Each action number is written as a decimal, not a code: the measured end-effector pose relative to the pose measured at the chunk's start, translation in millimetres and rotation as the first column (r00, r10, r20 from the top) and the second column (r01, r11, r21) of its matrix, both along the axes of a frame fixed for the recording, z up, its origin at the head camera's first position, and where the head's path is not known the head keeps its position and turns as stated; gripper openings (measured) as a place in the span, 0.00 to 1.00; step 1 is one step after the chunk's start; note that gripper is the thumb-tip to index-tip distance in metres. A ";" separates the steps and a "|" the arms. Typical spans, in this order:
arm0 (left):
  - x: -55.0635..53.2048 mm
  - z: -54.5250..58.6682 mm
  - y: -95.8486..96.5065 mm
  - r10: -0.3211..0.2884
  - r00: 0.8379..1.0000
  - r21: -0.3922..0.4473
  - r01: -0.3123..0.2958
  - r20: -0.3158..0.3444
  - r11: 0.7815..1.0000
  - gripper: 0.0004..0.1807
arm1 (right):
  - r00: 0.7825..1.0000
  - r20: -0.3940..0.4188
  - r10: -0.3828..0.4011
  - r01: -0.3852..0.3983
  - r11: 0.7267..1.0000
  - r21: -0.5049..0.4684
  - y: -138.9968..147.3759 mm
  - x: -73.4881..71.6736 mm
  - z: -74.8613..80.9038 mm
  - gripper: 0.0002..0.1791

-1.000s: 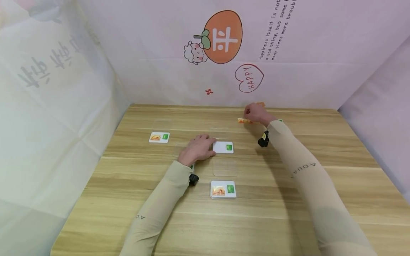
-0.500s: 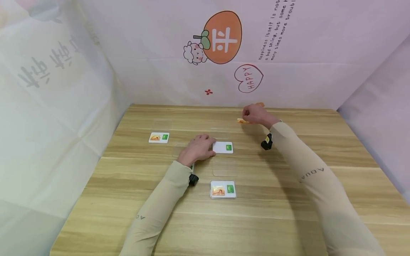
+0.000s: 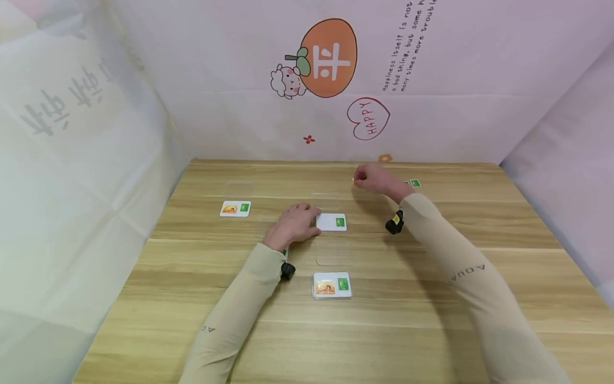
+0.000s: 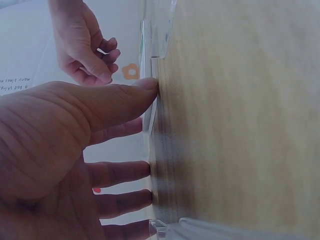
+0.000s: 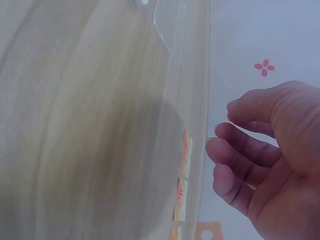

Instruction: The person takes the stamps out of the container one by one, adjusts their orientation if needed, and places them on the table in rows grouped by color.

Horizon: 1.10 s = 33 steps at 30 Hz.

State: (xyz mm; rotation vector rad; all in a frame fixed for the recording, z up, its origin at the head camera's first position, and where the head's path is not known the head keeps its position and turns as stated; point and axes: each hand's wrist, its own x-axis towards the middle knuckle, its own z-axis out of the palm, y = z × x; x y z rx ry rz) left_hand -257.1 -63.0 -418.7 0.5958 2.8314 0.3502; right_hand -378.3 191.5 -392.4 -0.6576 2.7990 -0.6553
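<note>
My left hand [image 3: 292, 223] rests on the table at the left end of a white card [image 3: 332, 222] with a green square. In the left wrist view its thumb [image 4: 125, 100] and index finger touch the card's edges, and the other fingers are extended. My right hand [image 3: 376, 178] hovers over a row of small picture pieces near the back wall. In the right wrist view, its fingers curl loosely with nothing between them. Orange picture pieces [image 5: 179, 200] lie below it; a green piece [image 3: 415, 183] shows beyond the wrist in the head view.
Two cards with orange pictures and green squares lie about: a left card [image 3: 235, 208] and a near card [image 3: 332, 285]. Clear plates, such as one clear plate [image 3: 334, 253], lie between. A printed cloth wall [image 3: 230, 122] closes the table's back.
The right hand has shifted slightly left and nearer, covering most of the orange pieces and uncovering a green piece at right. The left hand stays on the card. The head view has shifted slightly.
</note>
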 end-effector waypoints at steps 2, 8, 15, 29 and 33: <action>-0.3 -1.2 -0.5 0.001 1.000 0.001 -0.001 -0.001 1.000 0.32 | 1.000 -0.007 0.004 -0.004 1.000 0.002 -0.9 1.7 -3.3 0.07; -1.3 -1.5 -1.4 -0.001 1.000 -0.005 0.001 -0.001 1.000 0.32 | 1.000 -0.017 -0.008 0.008 1.000 -0.004 -3.1 6.9 -11.4 0.06; -2.2 1.6 -1.2 0.000 1.000 0.005 0.000 0.007 1.000 0.32 | 1.000 -0.013 0.016 -0.017 0.999 -0.049 -7.3 17.4 -17.1 0.05; -1.9 -0.5 -0.1 0.001 1.000 -0.005 -0.001 0.007 1.000 0.32 | 1.000 0.015 -0.011 0.012 0.999 -0.047 -5.8 35.4 -21.8 0.07; -1.7 -0.6 -1.9 0.010 1.000 -0.002 -0.010 0.010 1.000 0.32 | 1.000 0.003 -0.009 0.009 0.999 -0.052 -10.8 40.7 -21.6 0.08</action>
